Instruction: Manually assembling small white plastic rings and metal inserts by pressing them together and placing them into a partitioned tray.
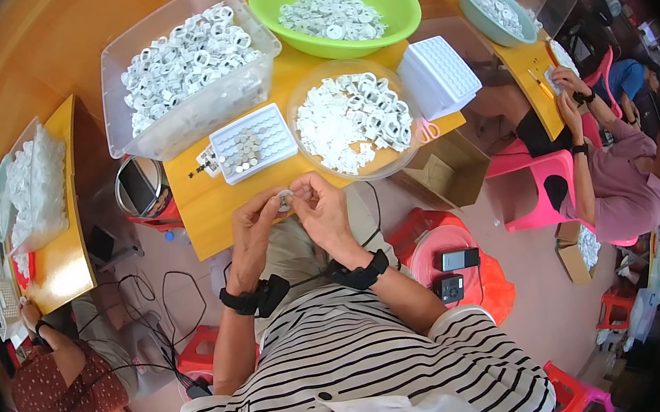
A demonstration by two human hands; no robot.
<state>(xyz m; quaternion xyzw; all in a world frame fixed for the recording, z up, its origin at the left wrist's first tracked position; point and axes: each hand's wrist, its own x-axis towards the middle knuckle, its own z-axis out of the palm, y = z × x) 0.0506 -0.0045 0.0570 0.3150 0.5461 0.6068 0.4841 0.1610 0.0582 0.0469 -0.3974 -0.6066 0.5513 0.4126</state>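
Just off the near edge of the yellow table [206, 236], a small round whitish part [285, 198] with a darker middle is pinched between my hands. My left hand [253, 224] grips it from the left with thumb and finger. From the right, the fingers of my right hand [324, 212] close on the same part. Beyond them lies a white tray [283, 144] with small round silvery pieces. A round clear dish [299, 99] next to it holds small white plastic pieces and white ring-shaped housings.
A clear bin [195, 114] and a green basin [406, 19], both with white parts, stand at the back. Stacked white trays [438, 76] and pink-handled scissors [428, 130] are at the right, above a cardboard box [450, 175]. People work at tables on both sides.
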